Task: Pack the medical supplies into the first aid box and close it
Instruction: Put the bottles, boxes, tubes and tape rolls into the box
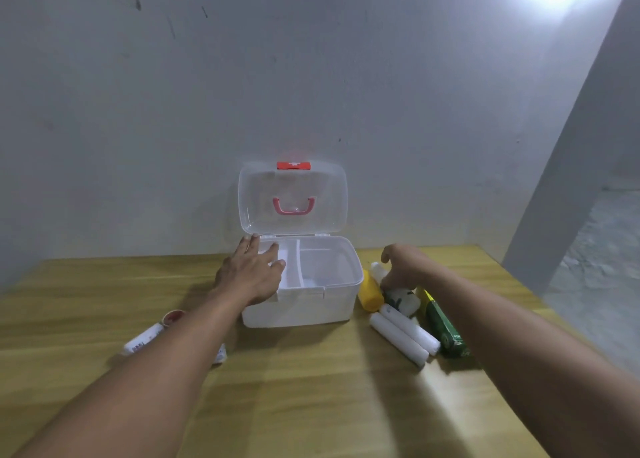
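The first aid box (301,284) is found at the centre of the frame, on the wooden table (311,388), close against the wall. Its clear lid (292,198) is stood upright at the back, so the divided interior is exposed for loading; no supplies are seen in the compartments. The left hand (252,270) is laid over the box's left rim with fingers spread and nearly straight, clamped on nothing; it is judged to be steadying the box. The right hand (401,267), just right of the box, is reached down among the supplies with fingers curled; whether anything is actually gripped cannot be told. Beneath it, a yellow bottle (370,293) lies touching the box's right side, beside a small white bottle (378,271) and a dark-labelled white bottle (403,301). Two white rolls (405,336) and a green packet (445,329) lie nearer the lower right. At lower left, a white tube (142,340) and a small red-topped tin (173,317) lie partly hidden by the left forearm. Packing is judged not yet begun.
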### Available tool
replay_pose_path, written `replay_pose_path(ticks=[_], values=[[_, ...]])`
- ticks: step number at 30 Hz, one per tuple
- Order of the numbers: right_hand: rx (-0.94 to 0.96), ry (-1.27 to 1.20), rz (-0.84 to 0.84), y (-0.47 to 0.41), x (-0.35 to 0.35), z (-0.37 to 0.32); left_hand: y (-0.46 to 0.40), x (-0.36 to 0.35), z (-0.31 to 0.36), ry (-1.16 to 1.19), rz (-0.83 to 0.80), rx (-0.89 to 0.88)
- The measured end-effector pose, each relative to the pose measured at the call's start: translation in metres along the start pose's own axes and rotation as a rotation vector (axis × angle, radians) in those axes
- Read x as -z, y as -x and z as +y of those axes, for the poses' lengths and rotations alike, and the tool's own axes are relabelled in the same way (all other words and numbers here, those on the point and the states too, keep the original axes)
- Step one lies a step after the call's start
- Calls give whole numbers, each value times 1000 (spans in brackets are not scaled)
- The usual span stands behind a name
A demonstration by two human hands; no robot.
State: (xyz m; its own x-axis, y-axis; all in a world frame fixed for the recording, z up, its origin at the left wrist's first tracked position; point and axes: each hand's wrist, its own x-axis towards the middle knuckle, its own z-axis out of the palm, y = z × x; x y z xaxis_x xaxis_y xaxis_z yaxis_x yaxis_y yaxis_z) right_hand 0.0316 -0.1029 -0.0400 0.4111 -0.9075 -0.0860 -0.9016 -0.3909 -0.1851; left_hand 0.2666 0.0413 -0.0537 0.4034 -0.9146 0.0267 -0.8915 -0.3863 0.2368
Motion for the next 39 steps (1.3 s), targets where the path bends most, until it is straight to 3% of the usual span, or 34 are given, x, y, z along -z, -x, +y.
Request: replay_pose_path(ticks=[7, 14, 23, 29, 39], values=[[4, -217, 237, -8, 21, -1, 1, 4, 5, -29, -57, 13], [-61, 14, -45, 2, 5, -12, 1, 3, 5, -22, -52, 21], [-133, 43, 50, 15, 35, 18, -3, 1, 5, -29, -58, 28], [-334, -10, -232, 41, 36, 40, 1, 3, 8, -45, -64, 37], [-299, -135, -112, 46, 42, 39, -1, 2, 8, -102, -53, 42]])
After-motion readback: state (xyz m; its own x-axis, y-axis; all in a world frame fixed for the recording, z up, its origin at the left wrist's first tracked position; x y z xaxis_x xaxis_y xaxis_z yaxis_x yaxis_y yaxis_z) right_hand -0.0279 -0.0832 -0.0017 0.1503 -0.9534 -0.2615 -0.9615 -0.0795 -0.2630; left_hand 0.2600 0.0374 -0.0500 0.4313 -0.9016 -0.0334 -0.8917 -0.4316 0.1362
